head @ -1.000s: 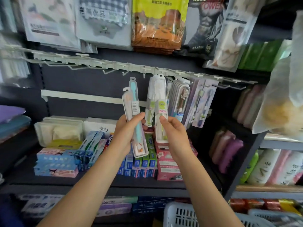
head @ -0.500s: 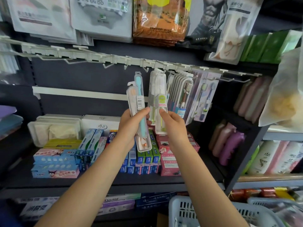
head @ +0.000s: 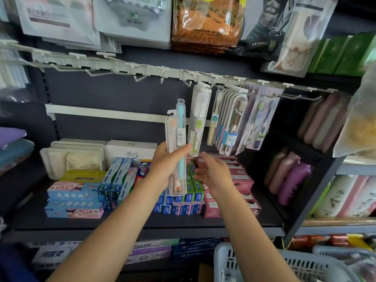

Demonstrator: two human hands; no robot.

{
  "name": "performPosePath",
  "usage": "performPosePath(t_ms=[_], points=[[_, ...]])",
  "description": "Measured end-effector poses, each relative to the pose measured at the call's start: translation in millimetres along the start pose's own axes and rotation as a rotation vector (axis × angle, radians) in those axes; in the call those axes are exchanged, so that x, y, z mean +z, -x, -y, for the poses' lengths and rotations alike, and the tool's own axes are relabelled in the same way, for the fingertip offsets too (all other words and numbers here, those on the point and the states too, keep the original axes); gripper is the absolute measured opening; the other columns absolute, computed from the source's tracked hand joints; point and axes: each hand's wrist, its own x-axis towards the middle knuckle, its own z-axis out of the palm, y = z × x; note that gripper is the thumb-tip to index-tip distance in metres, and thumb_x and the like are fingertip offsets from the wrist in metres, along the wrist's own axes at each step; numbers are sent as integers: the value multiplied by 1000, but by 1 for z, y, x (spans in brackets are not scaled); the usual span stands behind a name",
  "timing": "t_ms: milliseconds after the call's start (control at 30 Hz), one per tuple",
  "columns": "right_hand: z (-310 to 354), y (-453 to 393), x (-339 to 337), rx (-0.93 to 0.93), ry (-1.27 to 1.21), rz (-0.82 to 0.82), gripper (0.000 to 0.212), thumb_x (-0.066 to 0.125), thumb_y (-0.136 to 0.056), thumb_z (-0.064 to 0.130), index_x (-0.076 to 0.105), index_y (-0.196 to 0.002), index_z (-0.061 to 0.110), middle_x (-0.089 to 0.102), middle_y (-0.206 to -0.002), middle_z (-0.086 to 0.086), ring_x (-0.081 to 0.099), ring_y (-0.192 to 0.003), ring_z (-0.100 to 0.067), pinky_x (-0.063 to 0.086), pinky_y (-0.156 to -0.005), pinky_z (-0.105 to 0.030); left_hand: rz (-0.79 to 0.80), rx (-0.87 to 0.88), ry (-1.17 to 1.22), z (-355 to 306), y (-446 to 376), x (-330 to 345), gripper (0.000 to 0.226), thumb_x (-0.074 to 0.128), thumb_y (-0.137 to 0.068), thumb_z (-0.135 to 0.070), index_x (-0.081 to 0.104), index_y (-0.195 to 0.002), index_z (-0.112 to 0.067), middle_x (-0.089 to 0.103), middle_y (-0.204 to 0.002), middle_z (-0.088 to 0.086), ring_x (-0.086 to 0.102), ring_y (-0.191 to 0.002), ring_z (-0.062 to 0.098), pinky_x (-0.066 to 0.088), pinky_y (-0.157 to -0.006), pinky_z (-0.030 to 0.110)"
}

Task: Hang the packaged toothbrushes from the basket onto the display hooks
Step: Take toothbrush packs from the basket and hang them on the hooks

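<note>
My left hand [head: 166, 163] grips two packaged toothbrushes [head: 176, 147] upright. My right hand [head: 213, 171], at its 3 o'clock, is empty with fingers relaxed. The basket [head: 284, 265] sits at 5 o'clock.

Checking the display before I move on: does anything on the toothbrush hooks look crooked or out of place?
Nothing looks damaged or fallen. The hanging toothbrush packs crowd the right of the hook rail and fan out at a tilt, while the left hooks are bare. Two packs remain in the left hand, unhung.
</note>
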Motion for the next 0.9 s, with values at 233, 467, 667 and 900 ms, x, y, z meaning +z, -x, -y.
performPosePath(t_ms=[233,467,667,900], points=[[18,13,9,-344,343,141,40,71,-93,36,65,-96,-4,60,-84,-14,58,-76,-23,49,-72,-37,75,85,-212,2,16,5,45,87,-75,-30,60,-112,-31,73,-100,-3,72,-90,12,58,-76,31],[15,8,-10,-315,170,81,20,64,-98,27,57,-109,12,73,-94,-13,74,-86,-33,60,-81,-50,99,11,-145,-2,17,1,28,70,-90,-45,59,-114,-35,72,-108,-5,71,-98,15,58,-89,45],[25,20,-25,-333,154,100,34,40,-108,39,59,-116,13,49,-59,0,42,-44,-15,37,-46,-29,51,-3,-69,-7,16,14,26,65,-96,-38,60,-119,-26,77,-99,0,76,-83,16,61,-79,43],[34,20,-42,-307,182,32,31,43,-107,35,66,-91,22,63,-70,7,58,-70,-13,46,-72,-34,78,8,-16,-17,18,36,27,65,-97,-35,59,-120,-21,79,-96,3,76,-87,23,61,-77,44]])
